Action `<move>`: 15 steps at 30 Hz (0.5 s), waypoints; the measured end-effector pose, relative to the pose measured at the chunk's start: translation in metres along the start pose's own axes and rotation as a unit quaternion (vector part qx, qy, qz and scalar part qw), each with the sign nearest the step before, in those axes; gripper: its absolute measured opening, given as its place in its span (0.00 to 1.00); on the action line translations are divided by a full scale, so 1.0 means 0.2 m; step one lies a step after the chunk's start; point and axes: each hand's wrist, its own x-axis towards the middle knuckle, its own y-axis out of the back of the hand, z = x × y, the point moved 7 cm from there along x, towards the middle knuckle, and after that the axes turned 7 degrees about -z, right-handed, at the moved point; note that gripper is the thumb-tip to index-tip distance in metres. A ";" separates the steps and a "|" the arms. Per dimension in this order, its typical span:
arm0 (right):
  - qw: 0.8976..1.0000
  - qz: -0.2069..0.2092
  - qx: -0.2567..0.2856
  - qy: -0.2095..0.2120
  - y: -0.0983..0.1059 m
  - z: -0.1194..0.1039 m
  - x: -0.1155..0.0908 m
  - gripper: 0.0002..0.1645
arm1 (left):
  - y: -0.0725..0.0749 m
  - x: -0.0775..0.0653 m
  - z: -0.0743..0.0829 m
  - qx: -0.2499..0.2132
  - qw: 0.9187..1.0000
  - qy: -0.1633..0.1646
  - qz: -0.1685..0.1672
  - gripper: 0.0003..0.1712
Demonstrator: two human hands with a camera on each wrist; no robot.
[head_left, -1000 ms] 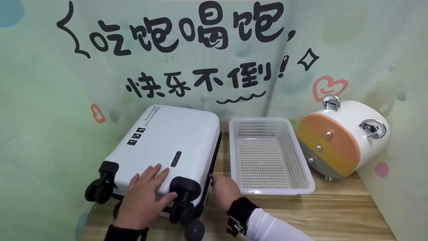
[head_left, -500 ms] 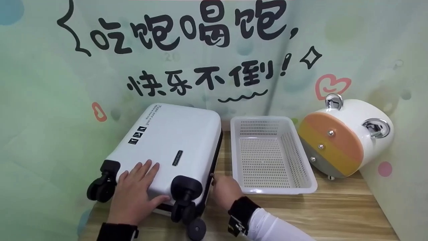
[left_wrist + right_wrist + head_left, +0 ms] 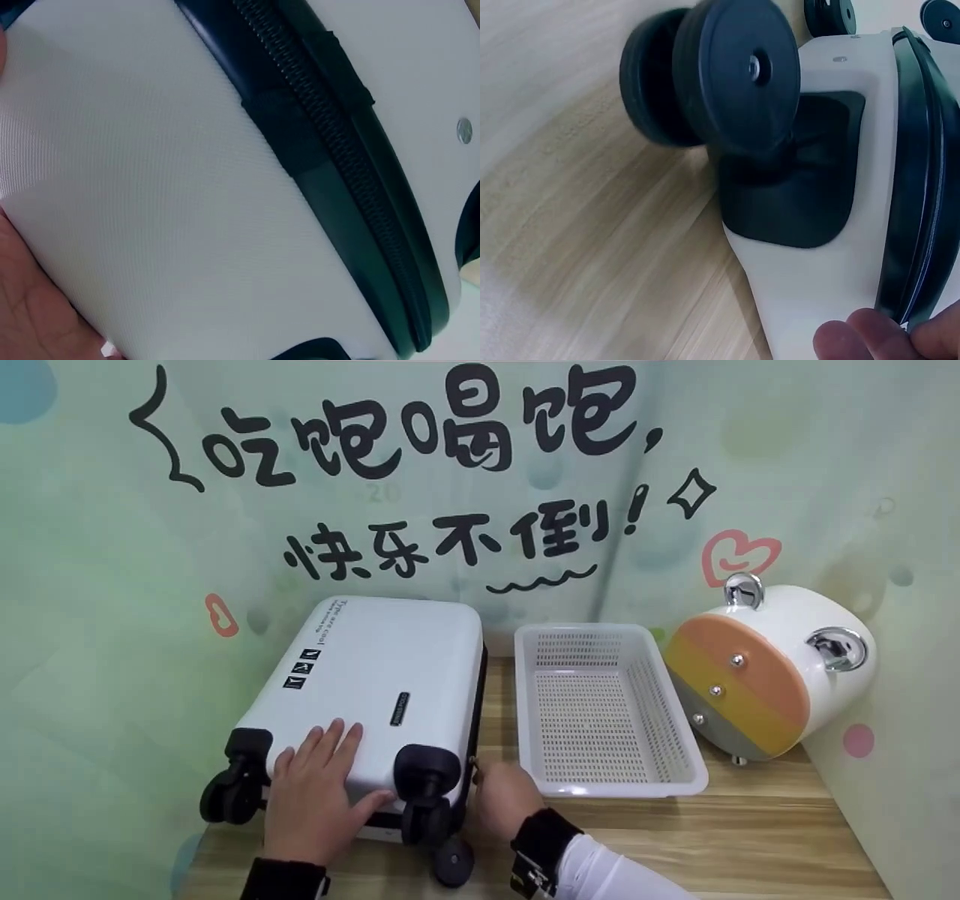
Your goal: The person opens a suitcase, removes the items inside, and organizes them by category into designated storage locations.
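A white hard-shell suitcase lies flat on the wooden table, its black wheels toward me. My left hand rests on the shell's near edge between the wheels, fingers spread and straight. At the suitcase's right side my right hand pinches a small metal zipper pull. The right wrist view shows its fingertips at the zipper seam, mostly covering the pull. In the left wrist view the black zipper band curves along the suitcase's end, with part of the left hand at the lower left.
A white perforated plastic basket stands just right of the suitcase. Beyond it lies a white rounded container with a striped orange, yellow and grey face and chrome fittings. A printed green backdrop rises behind the table.
The suitcase has turned slightly, its wheel end shifting right and its far end left. My left fingers have slid a little left on the shell. The right hand with the zipper pull is slightly nearer me.
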 end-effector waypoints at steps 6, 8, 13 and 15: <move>1.000 0.000 0.007 -0.004 0.00 0.00 0.00 0.09 | -0.02 0.02 0.04 0.008 1.000 0.022 0.008 0.57; 1.000 0.005 0.008 0.000 0.01 0.00 -0.01 0.09 | -0.02 0.02 0.05 0.009 1.000 0.029 0.009 0.58; 1.000 0.024 -0.005 0.011 0.03 0.00 -0.01 0.11 | -0.02 0.03 0.06 -0.001 0.999 0.038 0.001 0.59; 1.000 0.026 -0.004 0.009 0.03 0.01 -0.01 0.12 | -0.01 0.04 0.06 -0.012 0.999 0.036 -0.010 0.58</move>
